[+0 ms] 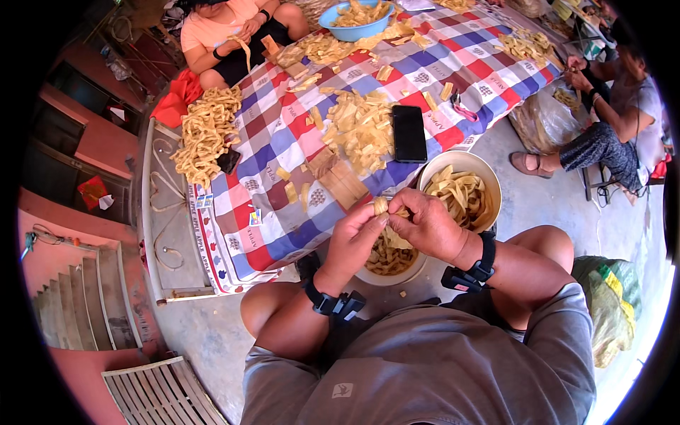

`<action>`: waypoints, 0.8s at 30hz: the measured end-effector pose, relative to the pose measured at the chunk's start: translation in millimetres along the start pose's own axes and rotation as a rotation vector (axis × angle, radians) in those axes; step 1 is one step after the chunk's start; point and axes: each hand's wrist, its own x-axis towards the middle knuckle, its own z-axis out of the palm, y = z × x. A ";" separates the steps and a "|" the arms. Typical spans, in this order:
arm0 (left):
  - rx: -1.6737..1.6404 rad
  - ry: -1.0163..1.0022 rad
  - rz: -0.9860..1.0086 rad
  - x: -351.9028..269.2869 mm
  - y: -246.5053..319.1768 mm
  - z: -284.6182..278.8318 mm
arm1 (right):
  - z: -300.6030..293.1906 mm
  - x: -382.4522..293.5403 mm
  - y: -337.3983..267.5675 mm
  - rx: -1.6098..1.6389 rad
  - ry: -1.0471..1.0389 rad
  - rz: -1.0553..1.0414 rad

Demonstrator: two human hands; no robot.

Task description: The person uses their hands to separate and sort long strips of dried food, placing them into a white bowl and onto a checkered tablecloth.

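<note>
My left hand (355,234) and my right hand (436,220) meet just past the table's near edge. Between their fingertips is a pale yellow strip (380,205), which looks like tofu skin and is wrapped into a small roll at my left thumb and forefinger. My right fingers pinch its other end. Right of my hands stands a cream bowl (495,175) full of long, flat yellow strips (461,194). Under my hands, partly hidden by them, sits a white bowl (390,280) with small yellow pieces (392,259) in it.
A checked tablecloth (281,234) carries a pile of short strips (361,130), a black phone (409,134), a wooden block (342,186), snips (463,109) and a twisted-strand heap (204,135). Beyond are a blue basin (355,34) and co-workers. A woven sack (605,313) stands at right.
</note>
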 end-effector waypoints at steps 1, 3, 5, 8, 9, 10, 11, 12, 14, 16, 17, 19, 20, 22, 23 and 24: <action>0.002 -0.012 -0.001 0.7 0.4 0.1 | 0.9 -0.3 0.6 0.047 -0.027 0.067; 0.008 -0.038 -0.001 2.4 1.8 0.1 | 2.8 -1.3 5.7 0.175 -0.059 0.152; 0.020 -0.036 0.006 2.2 4.8 1.9 | 3.1 -2.0 9.5 0.258 -0.077 0.189; 0.054 -0.019 0.002 0.9 -0.9 0.2 | 4.1 -3.7 10.4 0.307 -0.085 0.165; 0.068 -0.014 -0.001 1.2 -2.6 -0.6 | 3.4 -3.8 8.6 0.313 -0.081 0.150; 0.079 -0.014 -0.002 1.0 -2.9 -0.9 | 2.5 -3.8 6.8 0.319 -0.077 0.136; 0.091 -0.015 -0.003 1.0 -2.7 -1.1 | 0.9 -3.7 5.6 0.315 -0.098 0.173; 0.102 -0.017 -0.004 1.0 -2.5 -0.9 | -1.7 -3.7 4.4 0.310 -0.118 0.211; 0.084 -0.024 -0.009 0.9 -5.2 -0.2 | -4.6 -3.0 3.3 0.281 -0.140 0.223; 0.041 -0.033 -0.017 1.9 -4.8 2.1 | -7.1 -2.2 3.2 0.234 -0.141 0.174; 0.007 -0.037 -0.023 2.2 -3.0 3.7 | -7.4 -1.7 4.2 0.282 -0.142 0.207; -0.055 -0.069 -0.046 2.6 -3.9 5.2 | -7.4 -1.4 7.3 0.378 -0.143 0.275; -0.082 -0.096 -0.062 3.0 -6.7 4.3 | -10.1 -0.8 7.8 0.346 -0.156 0.274; -0.130 -0.142 -0.130 2.2 -4.8 3.6 | -16.9 2.6 8.4 0.284 -0.184 0.269; -0.152 -0.162 -0.181 0.3 -2.0 3.9 | -18.4 4.7 8.3 0.270 -0.187 0.257; -0.174 -0.185 -0.233 -0.5 0.2 4.2 | -20.1 6.0 8.2 0.254 -0.187 0.246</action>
